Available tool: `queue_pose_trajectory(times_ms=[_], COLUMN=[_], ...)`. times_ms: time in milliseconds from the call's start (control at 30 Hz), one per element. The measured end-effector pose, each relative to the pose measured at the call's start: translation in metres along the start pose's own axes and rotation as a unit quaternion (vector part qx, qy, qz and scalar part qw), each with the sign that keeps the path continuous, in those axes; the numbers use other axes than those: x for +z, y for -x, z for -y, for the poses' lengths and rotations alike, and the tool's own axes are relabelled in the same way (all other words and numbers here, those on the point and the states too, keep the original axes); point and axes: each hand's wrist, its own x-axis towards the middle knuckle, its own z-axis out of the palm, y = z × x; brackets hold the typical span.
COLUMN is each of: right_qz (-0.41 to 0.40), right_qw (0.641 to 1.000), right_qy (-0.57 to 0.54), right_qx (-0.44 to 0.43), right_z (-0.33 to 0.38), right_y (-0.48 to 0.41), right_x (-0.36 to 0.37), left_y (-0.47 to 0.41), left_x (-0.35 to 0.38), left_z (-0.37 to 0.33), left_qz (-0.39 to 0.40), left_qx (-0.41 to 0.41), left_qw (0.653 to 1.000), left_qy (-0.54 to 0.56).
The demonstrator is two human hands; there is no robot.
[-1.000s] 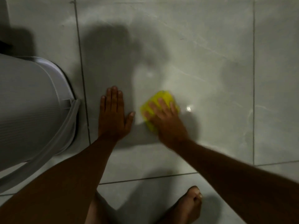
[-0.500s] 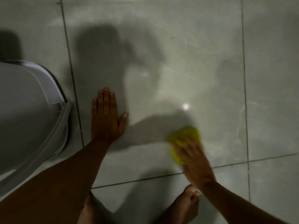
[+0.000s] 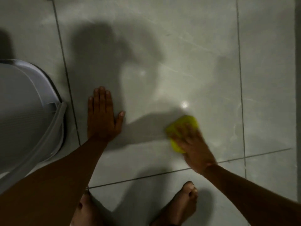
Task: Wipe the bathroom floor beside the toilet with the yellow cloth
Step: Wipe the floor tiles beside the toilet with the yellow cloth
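Note:
The yellow cloth [image 3: 187,123] lies flat on the grey tiled floor [image 3: 179,46], right of centre. My right hand [image 3: 195,145] presses down on it with spread fingers and covers its near half; the hand is blurred. My left hand [image 3: 102,118] rests flat on the floor with fingers together and thumb out, holding nothing, just right of the toilet [image 3: 24,111]. The white toilet fills the left edge of the view.
Dark grout lines [image 3: 68,82] cross the floor, one running up beside the toilet, one across near my feet. My two bare feet [image 3: 182,207] stand at the bottom edge. A darker strip [image 3: 298,79] runs along the far right. Shadows fall across the middle tile.
My right hand swept the cloth from beside my left hand to the right and towards me, then slid it slightly away again. My left hand stayed planted on the floor.

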Motion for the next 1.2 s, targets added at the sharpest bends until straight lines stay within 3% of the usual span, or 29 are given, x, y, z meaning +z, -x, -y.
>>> queue_pose_trajectory(times_ms=[67,133,167,200,233,267,300,333,367,433,467,533,567,600,667,700,767,867,933,967,1000,1100,1133,1200], right_qz=[-0.024,-0.096,-0.111,-0.11,-0.09,-0.054,-0.021,0.015,0.047,0.018,0.002,-0.057,-0.066,-0.073,-0.031,-0.014,0.032,0.014,-0.016,-0.028,-0.033,0.022,0.052,0.084], right_qw=[0.978,0.885,0.853,0.867,0.92,0.973,0.996,0.997,0.99,0.996,0.998,0.962,0.952,0.965,0.994,0.99,0.98,0.998,0.988,0.981,0.98,0.989,0.987,0.991], right_qy=[-0.077,-0.182,-0.211,-0.202,-0.163,-0.111,-0.068,-0.038,-0.02,-0.03,-0.064,-0.146,-0.16,-0.144,-0.105,-0.085,-0.043,-0.05,-0.109,-0.137,-0.155,-0.121,-0.101,-0.092], right_qx=[0.192,0.417,0.465,0.442,0.344,0.193,0.046,-0.069,-0.128,-0.077,0.018,0.225,0.251,0.209,-0.012,-0.111,-0.191,-0.041,0.107,0.136,0.12,-0.083,-0.112,-0.053], right_z=[-0.024,-0.028,-0.015,0.0,0.019,0.038,0.052,0.053,0.046,0.028,0.029,0.047,0.065,0.083,0.108,0.11,0.096,0.076,0.09,0.106,0.122,0.145,0.138,0.107], right_y=[0.007,-0.031,-0.053,-0.067,-0.069,-0.06,-0.041,-0.018,0.001,0.011,0.002,-0.04,-0.06,-0.072,-0.058,-0.036,0.005,0.003,-0.021,-0.03,-0.032,0.013,0.036,0.07], right_x=[-0.003,-0.018,-0.029,-0.033,-0.029,-0.02,-0.011,-0.006,-0.004,0.0,-0.002,-0.016,-0.024,-0.025,-0.014,-0.006,0.002,0.009,0.003,-0.001,0.0,0.021,0.027,0.038], left_y=[0.002,0.002,0.002,0.0,0.0,-0.001,-0.003,-0.003,-0.002,0.0,0.001,0.001,0.001,0.0,-0.002,-0.003,-0.001,0.001,0.001,0.0,-0.001,-0.002,-0.001,0.0], left_x=[0.003,0.005,0.004,0.003,0.001,-0.001,-0.003,-0.005,-0.005,-0.003,-0.002,-0.003,-0.004,-0.004,-0.004,-0.005,-0.004,-0.001,0.0,-0.001,-0.002,-0.003,-0.003,-0.002], left_z=[0.001,0.002,0.002,0.003,0.003,0.002,0.002,0.001,0.001,0.002,0.002,0.001,0.001,0.0,0.0,0.0,0.001,0.002,0.001,0.0,0.0,0.0,0.001,0.001], left_qz=[-0.008,-0.006,-0.002,0.002,0.005,0.008,0.01,0.013,0.014,0.009,0.011,0.019,0.021,0.021,0.022,0.023,0.021,0.01,0.009,0.009,0.01,0.012,0.011,0.01], left_qx=[0.006,0.009,0.009,0.008,0.009,0.007,0.005,0.004,0.001,-0.002,-0.001,0.004,0.004,0.004,0.006,0.005,0.007,0.008,0.011,0.012,0.012,0.016,0.015,0.015], left_qw=[1.0,1.0,1.0,1.0,1.0,1.0,1.0,1.0,1.0,1.0,1.0,1.0,1.0,1.0,1.0,1.0,1.0,1.0,1.0,1.0,1.0,1.0,1.0,1.0], left_qy=[-0.003,-0.001,0.0,-0.001,-0.002,-0.001,0.002,0.006,0.01,0.007,0.006,0.006,0.007,0.009,0.009,0.007,0.009,0.01,0.014,0.012,0.01,0.008,0.007,0.013])
